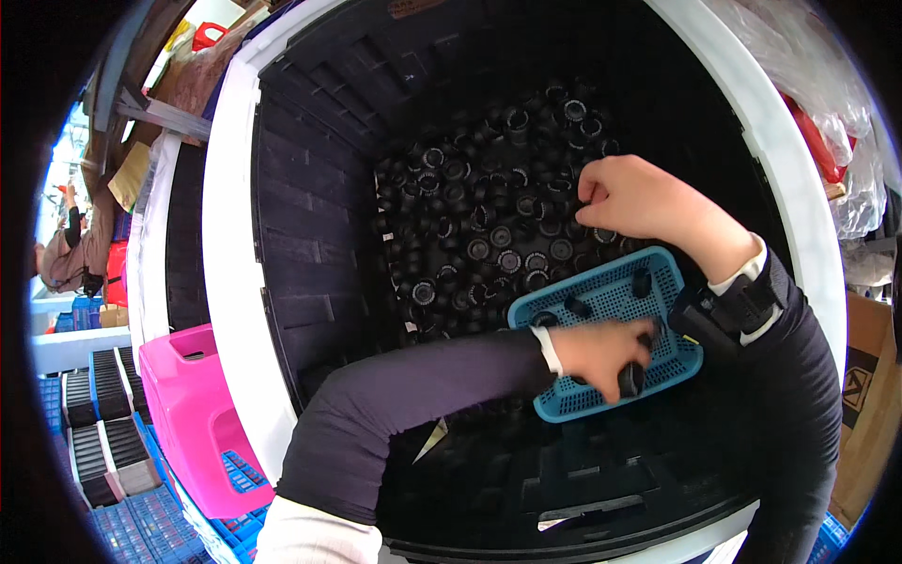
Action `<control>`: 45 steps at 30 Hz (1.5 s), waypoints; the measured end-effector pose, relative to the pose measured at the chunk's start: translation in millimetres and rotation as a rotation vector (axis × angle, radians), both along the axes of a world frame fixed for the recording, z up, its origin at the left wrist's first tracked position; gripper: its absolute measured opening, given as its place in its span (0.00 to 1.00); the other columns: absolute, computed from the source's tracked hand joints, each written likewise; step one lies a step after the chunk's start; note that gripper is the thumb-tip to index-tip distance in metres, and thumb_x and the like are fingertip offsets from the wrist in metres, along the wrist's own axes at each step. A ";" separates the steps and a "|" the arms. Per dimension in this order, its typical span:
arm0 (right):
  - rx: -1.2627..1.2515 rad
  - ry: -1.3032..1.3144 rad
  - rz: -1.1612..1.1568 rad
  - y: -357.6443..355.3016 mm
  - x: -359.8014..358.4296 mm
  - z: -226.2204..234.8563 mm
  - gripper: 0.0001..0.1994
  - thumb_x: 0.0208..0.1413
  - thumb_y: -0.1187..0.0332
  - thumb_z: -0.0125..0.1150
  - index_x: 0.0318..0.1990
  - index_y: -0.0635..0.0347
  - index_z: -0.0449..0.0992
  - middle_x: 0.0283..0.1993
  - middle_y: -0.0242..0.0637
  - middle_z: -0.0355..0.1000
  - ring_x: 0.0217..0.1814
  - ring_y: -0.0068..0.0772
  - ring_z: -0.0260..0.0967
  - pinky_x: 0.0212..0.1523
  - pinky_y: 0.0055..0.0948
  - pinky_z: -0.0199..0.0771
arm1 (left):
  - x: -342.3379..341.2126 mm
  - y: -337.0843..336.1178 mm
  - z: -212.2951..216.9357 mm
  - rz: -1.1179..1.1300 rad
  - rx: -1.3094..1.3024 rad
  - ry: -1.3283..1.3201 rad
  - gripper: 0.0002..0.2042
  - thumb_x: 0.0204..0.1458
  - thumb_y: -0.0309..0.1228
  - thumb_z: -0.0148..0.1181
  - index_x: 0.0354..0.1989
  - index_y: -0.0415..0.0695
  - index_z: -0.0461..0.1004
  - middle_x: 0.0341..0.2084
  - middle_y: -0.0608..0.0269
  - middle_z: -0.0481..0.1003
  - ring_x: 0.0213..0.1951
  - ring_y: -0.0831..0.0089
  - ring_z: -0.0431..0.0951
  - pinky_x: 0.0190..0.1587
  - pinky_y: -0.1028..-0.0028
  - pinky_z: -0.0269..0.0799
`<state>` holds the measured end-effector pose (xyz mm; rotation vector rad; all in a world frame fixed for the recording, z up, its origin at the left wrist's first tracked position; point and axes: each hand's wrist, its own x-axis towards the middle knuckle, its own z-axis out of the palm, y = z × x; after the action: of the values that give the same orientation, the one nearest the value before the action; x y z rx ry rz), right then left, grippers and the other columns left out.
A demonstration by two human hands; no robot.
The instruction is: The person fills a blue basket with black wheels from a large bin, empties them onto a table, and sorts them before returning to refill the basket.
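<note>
Inside, a deep black ribbed bin (310, 216) with a white rim (225, 235) walls both arms closely; open room lies only above the heap; black ring-shaped caps (489, 216), small, round and glossy, fill the bin floor; a blue perforated plastic basket (611, 291), rectangular, rests tilted on the heap, a few caps inside; left hand (601, 352) lies in the basket, fingers closed on one dark cap (631, 379); right hand (639, 197) curls into the loose caps just beyond the basket's far edge; pink crate (193, 423) outside, left.
</note>
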<state>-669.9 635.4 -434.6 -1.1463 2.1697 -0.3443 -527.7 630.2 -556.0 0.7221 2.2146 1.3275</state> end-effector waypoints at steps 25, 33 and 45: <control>0.181 0.462 -0.150 -86.4 -7.3 -236.7 0.50 0.26 0.54 0.75 0.63 0.20 0.52 0.70 0.41 0.35 0.66 0.67 0.37 0.55 0.70 0.52 | -7.2 -207.3 -141.3 1.016 -0.965 0.007 0.40 0.28 0.49 0.71 0.56 0.65 0.63 0.61 0.49 0.48 0.61 0.31 0.41 0.53 0.28 0.41; 0.397 0.340 -0.073 -82.3 -1.0 -221.1 0.29 0.24 0.62 0.74 0.44 0.40 0.73 0.69 0.37 0.38 0.63 0.61 0.48 0.53 0.66 0.55 | -9.2 -198.0 -149.1 0.960 -0.993 0.098 0.35 0.26 0.43 0.72 0.51 0.61 0.67 0.53 0.48 0.56 0.58 0.38 0.50 0.50 0.39 0.55; -0.034 0.539 0.168 -18.8 -23.9 -201.7 0.18 0.28 0.70 0.67 0.33 0.54 0.73 0.50 0.35 0.59 0.50 0.52 0.60 0.43 0.46 0.72 | -11.1 -185.4 -147.6 1.103 -1.001 0.057 0.34 0.26 0.34 0.71 0.50 0.64 0.69 0.46 0.55 0.61 0.47 0.50 0.65 0.47 0.51 0.58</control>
<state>-693.8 616.7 -636.3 -1.5664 2.4979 0.0097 -538.9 444.8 -703.6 -0.9346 2.9331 0.2968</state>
